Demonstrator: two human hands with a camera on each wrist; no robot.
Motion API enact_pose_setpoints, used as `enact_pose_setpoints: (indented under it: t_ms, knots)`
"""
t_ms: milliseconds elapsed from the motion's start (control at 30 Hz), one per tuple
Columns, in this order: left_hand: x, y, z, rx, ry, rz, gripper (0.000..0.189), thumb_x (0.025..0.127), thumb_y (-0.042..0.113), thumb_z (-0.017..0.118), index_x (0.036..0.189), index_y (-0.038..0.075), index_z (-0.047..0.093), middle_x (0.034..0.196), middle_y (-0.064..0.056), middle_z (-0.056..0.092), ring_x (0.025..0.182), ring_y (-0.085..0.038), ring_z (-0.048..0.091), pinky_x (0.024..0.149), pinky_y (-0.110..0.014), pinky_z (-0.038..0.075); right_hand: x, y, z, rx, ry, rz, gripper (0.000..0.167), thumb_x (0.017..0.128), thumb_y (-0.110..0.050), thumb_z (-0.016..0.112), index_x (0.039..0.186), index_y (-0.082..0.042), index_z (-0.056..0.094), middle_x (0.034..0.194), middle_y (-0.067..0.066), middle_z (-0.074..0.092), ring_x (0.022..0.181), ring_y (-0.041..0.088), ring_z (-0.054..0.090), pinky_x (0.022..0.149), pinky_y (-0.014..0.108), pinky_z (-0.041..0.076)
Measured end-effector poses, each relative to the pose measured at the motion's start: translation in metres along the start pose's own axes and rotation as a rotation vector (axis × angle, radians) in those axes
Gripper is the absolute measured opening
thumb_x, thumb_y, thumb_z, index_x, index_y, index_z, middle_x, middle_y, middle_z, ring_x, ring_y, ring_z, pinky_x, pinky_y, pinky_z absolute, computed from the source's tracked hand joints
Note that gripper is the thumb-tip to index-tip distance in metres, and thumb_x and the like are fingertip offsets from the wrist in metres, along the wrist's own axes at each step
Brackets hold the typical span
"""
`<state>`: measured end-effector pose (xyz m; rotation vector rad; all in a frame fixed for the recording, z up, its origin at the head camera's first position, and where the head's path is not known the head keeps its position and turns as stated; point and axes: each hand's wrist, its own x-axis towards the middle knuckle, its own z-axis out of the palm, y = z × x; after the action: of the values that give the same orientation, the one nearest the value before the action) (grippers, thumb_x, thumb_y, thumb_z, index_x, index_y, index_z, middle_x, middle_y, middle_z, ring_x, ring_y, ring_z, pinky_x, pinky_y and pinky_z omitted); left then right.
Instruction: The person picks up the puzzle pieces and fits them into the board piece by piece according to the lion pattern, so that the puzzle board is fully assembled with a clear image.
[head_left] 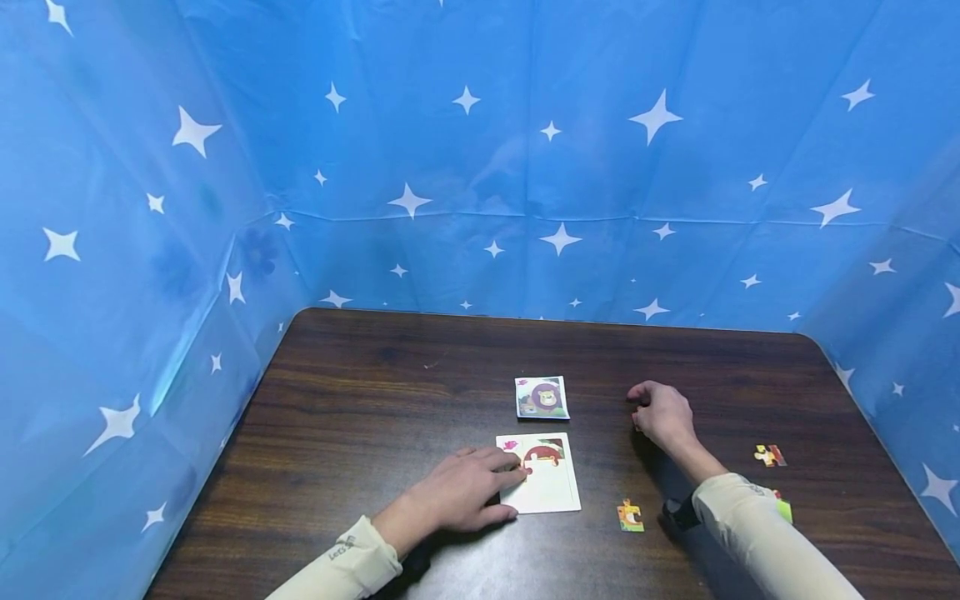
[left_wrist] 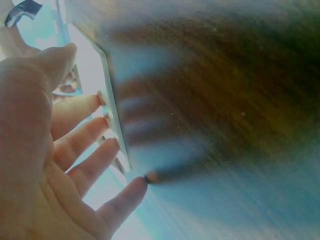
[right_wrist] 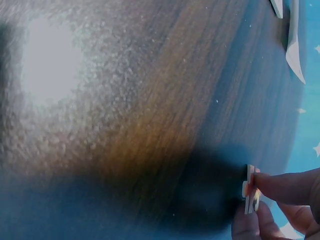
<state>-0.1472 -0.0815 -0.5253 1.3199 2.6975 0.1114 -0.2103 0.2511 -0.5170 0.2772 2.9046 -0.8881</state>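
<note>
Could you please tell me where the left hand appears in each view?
Head: lower middle, the left hand at the left edge of the white puzzle board.
Left wrist: left side, the left hand with its fingers apart.
Right wrist: not in it.
Shared landmark: the dark wood table.

Blue backdrop (head_left: 495, 158), white stars (head_left: 656, 117); brown wood-grain table (head_left: 390, 400); white board (head_left: 543, 493); orange-yellow piece (head_left: 630, 517).

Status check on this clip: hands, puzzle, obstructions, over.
Left hand open, fingertips at puzzle board. Right hand pinching small piece, away from board. Board partly filled. Lion card beyond board, not between it and right hand.
</note>
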Motion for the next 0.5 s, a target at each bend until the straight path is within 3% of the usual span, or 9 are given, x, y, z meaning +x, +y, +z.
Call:
enact_pose_setpoints:
  t_ms: [133, 233, 400, 500]
  knots:
    - [-0.0001, -0.0003, 0.0001, -0.002, 0.007, 0.004, 0.057, 0.098, 0.055, 0.056, 0.146, 0.025, 0.056, 0.148, 0.002, 0.056, 0.138, -0.019, 0.052, 0.109, -0.047, 0.048, -0.0008, -0.0007, -0.0011, 0.070, -0.006, 0.033, 0.031, 0.084, 0.009, 0.066, 0.114, 0.002, 0.068, 0.096, 0.020, 0.071, 0.060, 0.014, 0.066, 0.052, 0.027, 0.051]
    - [0.0000, -0.0004, 0.0006, -0.001, 0.013, 0.008, 0.056, 0.098, 0.055, 0.056, 0.146, 0.025, 0.056, 0.148, 0.002, 0.056, 0.137, -0.019, 0.052, 0.108, -0.046, 0.048, -0.0011, -0.0001, -0.0020, 0.107, 0.003, 0.047, 0.032, 0.083, 0.011, 0.061, 0.113, 0.003, 0.069, 0.097, 0.019, 0.070, 0.061, 0.016, 0.066, 0.052, 0.027, 0.052]
    - [0.0000, -0.0003, 0.0013, -0.002, 0.023, 0.014, 0.056, 0.098, 0.054, 0.057, 0.145, 0.024, 0.057, 0.147, 0.002, 0.057, 0.137, -0.019, 0.053, 0.107, -0.046, 0.049, -0.0010, 0.0042, -0.0052, 0.138, 0.044, 0.050, 0.031, 0.084, 0.010, 0.057, 0.110, 0.002, 0.072, 0.097, 0.019, 0.072, 0.077, 0.024, 0.068, 0.066, 0.029, 0.049]
    - [-0.0004, 0.0000, 0.0007, -0.001, 0.025, 0.015, 0.056, 0.098, 0.054, 0.057, 0.145, 0.024, 0.057, 0.146, 0.002, 0.057, 0.136, -0.019, 0.053, 0.106, -0.046, 0.049, -0.0018, 0.0068, -0.0083, 0.234, 0.018, 0.087, 0.032, 0.088, 0.010, 0.055, 0.116, 0.003, 0.070, 0.104, 0.020, 0.073, 0.088, 0.025, 0.067, 0.071, 0.029, 0.049]
